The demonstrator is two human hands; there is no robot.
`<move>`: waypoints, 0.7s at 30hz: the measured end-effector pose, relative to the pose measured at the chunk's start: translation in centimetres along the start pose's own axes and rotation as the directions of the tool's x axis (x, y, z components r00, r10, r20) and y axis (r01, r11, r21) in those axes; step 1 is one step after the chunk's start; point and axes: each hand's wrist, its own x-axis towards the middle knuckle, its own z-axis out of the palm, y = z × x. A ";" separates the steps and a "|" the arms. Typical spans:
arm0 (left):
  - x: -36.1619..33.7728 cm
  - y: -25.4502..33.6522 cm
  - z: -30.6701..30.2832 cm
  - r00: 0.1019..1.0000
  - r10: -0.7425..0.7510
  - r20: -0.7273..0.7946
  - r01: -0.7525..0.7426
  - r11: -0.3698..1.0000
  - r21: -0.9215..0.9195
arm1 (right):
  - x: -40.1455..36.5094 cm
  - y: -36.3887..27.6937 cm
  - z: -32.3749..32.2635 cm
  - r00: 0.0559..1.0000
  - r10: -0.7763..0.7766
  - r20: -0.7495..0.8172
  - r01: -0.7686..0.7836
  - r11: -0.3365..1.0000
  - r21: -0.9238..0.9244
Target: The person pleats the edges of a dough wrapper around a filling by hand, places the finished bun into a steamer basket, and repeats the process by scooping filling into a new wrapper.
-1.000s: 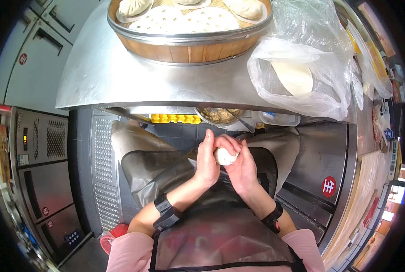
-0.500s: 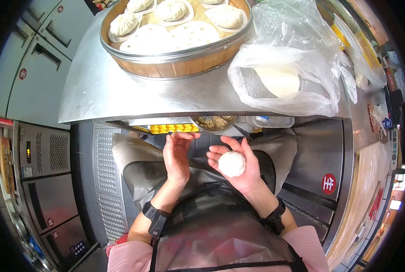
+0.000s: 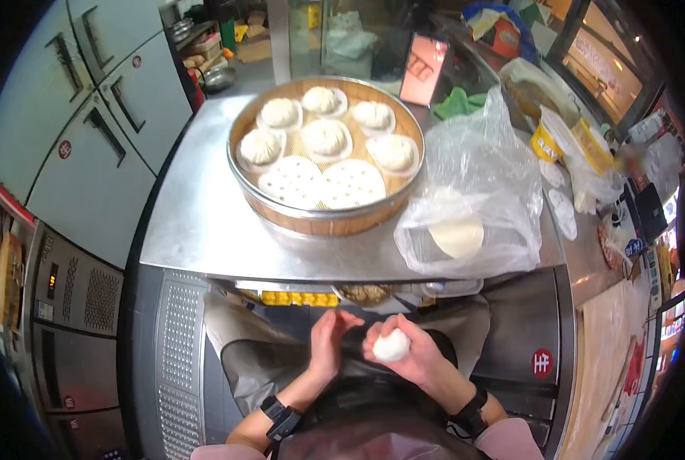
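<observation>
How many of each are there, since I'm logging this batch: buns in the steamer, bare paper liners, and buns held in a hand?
Buns in the steamer: 6
Bare paper liners: 2
Raw bun in the right hand: 1
Total: 9

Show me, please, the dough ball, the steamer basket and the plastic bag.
dough ball (image 3: 392,346): head view, middle of its top.
steamer basket (image 3: 323,223): head view, front wooden wall.
plastic bag (image 3: 500,180): head view, clear upper side.
</observation>
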 end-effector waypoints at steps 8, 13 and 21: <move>0.1 0.7 -1.1 0.998 -0.040 0.053 0.043 0.998 -0.052 | 3.5 -9.6 15.3 0.873 -0.268 0.408 0.475 0.662 -0.580; 0.5 1.5 -2.1 0.998 -0.047 0.045 0.049 0.998 -0.039 | 9.2 -10.6 20.6 0.927 -0.268 0.262 0.366 0.495 -0.788; 1.4 2.3 -3.3 0.999 -0.034 -0.003 0.033 0.992 -0.120 | 18.4 -8.7 20.8 0.744 -0.259 0.616 0.459 -0.472 -0.753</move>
